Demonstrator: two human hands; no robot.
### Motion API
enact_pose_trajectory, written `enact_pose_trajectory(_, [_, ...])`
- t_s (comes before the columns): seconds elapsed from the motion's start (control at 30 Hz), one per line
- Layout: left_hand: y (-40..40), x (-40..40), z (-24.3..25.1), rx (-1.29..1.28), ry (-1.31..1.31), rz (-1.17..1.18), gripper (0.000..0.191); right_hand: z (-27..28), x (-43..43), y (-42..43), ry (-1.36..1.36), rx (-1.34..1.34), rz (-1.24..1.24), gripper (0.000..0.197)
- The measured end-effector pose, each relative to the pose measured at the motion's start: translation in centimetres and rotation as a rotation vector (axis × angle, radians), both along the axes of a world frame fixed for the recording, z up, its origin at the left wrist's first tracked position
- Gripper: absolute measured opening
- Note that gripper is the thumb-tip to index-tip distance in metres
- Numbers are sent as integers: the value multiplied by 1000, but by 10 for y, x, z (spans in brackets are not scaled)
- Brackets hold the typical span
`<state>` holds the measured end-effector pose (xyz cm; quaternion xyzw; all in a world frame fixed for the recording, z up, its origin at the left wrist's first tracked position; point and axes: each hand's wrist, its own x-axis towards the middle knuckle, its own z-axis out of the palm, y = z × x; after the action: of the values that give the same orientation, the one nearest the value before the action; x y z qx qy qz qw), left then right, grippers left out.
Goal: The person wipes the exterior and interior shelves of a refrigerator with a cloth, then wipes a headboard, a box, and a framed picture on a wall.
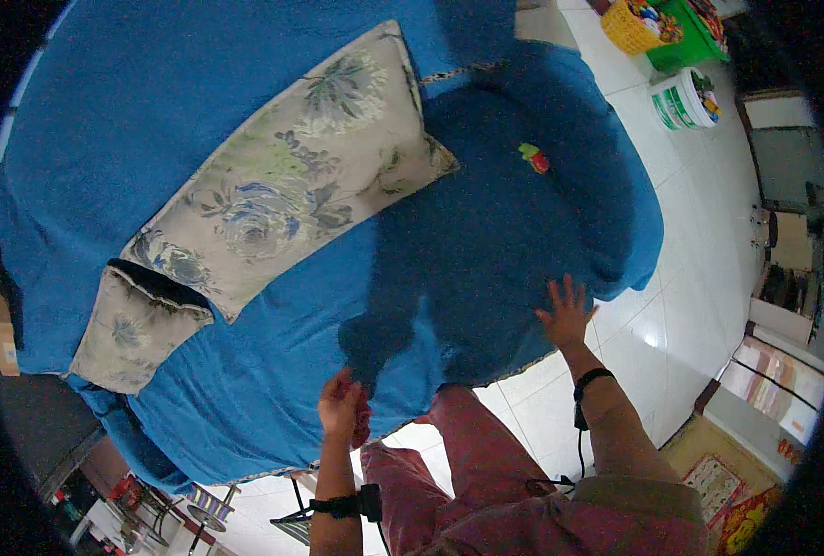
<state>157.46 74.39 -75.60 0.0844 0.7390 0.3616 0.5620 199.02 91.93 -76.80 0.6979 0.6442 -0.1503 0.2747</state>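
My left hand (340, 409) is above the near edge of a blue fabric cover (301, 375), fingers curled together. Beside its fingers shows a dark reddish patch that may be bunched cloth; whether the hand grips it is unclear. Spread wide, my right hand (568, 314) reaches over the shadowed right part of the cover, near its edge, palm down. A long floral cushion (273, 187) lies slantwise across the blue cover. Against its lower left end is a smaller floral cushion (141, 333). A small red and green object (534, 158) rests on the cover at the upper right.
White floor tiles (669, 306) run along the right side. At the upper right stand a yellow basket (627, 28), a green bin (690, 38) and a white bucket (679, 103), all holding colourful items. A striped folding stool (210, 506) stands at the lower left.
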Motion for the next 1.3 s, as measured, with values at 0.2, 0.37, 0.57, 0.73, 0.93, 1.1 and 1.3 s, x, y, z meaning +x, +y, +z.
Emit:
enact_pose_trajectory(0.2, [-31, 66, -23, -136, -31, -404, 14, -116, 139, -74, 12, 252, -1458, 66])
enact_pose_trajectory(0.37, [-55, 100, -35, -319, 37, -1055, 37, -141, 139, -115, 383, 181, -1260, 61])
enact_pose_trajectory(0.57, [-137, 95, -95, -138, 438, -1073, 50, -137, 218, -122, 208, 317, -587, 35])
enact_pose_trajectory(0.73, [-224, 34, -153, -530, 324, -924, 60, -158, 196, -79, 645, 207, -1374, 36])
enact_pose_trajectory(0.93, [-247, 41, -137, -428, -407, 89, 50, -135, 118, -178, 875, 347, -1823, 70])
enact_pose_trajectory(1.1, [-318, -17, -114, -52, -711, 669, 55, -110, -108, -269, 1084, -57, -1678, 86])
enact_pose_trajectory(1.3, [-308, -12, -117, -302, -472, 396, 40, -165, -20, -262, 835, -21, -1240, 28])
